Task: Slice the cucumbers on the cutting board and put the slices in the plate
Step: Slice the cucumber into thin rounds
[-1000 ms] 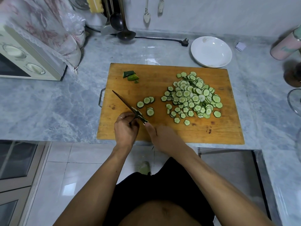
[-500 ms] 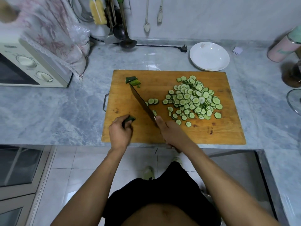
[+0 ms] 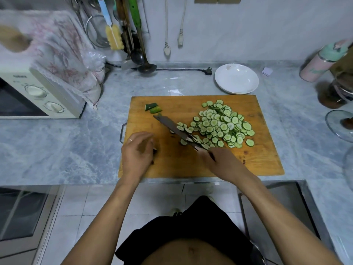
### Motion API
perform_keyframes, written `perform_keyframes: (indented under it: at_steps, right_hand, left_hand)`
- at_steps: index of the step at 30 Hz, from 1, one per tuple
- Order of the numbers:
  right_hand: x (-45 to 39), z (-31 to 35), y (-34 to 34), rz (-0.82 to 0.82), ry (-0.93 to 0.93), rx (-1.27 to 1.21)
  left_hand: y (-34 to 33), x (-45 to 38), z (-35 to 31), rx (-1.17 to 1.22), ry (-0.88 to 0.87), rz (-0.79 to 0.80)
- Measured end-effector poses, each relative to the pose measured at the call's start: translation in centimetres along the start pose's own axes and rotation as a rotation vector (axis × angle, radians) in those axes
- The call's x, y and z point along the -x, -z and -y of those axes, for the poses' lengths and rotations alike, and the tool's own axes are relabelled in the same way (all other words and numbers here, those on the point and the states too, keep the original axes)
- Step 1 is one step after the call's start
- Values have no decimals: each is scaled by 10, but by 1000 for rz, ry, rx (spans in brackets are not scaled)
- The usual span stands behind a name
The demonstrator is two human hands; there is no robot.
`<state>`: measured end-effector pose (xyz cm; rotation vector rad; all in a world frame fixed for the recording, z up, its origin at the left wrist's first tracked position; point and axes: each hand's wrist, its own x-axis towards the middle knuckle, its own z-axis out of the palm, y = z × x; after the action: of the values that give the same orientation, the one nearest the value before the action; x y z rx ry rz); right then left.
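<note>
A wooden cutting board (image 3: 191, 165) lies on the marble counter. A heap of cucumber slices (image 3: 223, 124) covers its right half. Two green cucumber end pieces (image 3: 152, 108) sit at its far left corner. My right hand (image 3: 219, 161) grips a knife (image 3: 175, 129), whose dark blade lies flat against the board with several slices on it, next to the heap. My left hand (image 3: 138, 152) is closed at the board's left side, with something dark just showing at its fingertips; I cannot tell what. The white plate (image 3: 236, 79) stands behind the board, with no slices in it.
A microwave (image 3: 34, 94) under a floral cloth stands at the left. Ladles and a brush hang on the wall behind. A plug and cable (image 3: 209, 70) lie by the plate. A pink bottle (image 3: 322, 62), a dark jar and a glass lid (image 3: 340, 125) crowd the right edge.
The knife has moved right across the board, sweeping the few loose slices toward the heap, some now on the blade. My left hand, which lifted the cucumber end off the board, has closed.
</note>
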<state>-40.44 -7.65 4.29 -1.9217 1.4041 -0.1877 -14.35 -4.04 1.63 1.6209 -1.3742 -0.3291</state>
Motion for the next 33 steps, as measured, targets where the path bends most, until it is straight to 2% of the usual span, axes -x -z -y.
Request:
perform_keyframes:
  at_steps: [1, 3, 5, 9, 15, 19, 21, 23, 25, 33]
  right_hand:
    - [1, -4, 5, -5, 5, 60]
    - [1, -10, 11, -23, 18, 208]
    - [0, -13, 14, -15, 25, 325]
    - [0, -18, 19, 4, 39, 389]
    - [-3, -24, 34, 48, 106, 441]
    - [-9, -25, 49, 106, 122, 496]
    - [-11, -28, 57, 105, 146, 503]
    - [-12, -32, 64, 115, 163, 494]
    - [-13, -35, 69, 128, 176, 483]
    - [-10, -43, 73, 114, 244, 476]
  left_hand:
    - [-1, -4, -7, 17, -86, 61]
    - [-11, -16, -19, -16, -185, 284]
    - [-26, -30, -28, -161, -246, 509]
    - [-57, -48, -40, -391, -311, 754]
    - [-92, -73, -55, -460, -184, 872]
    - [-102, -91, -69, -556, -88, 789]
    - [-103, -93, -77, -453, -140, 756]
    - [-102, -90, -86, -291, -200, 847]
    - [-103, -85, -93, -228, -221, 981]
    - [-135, -88, -84, -427, -183, 1149]
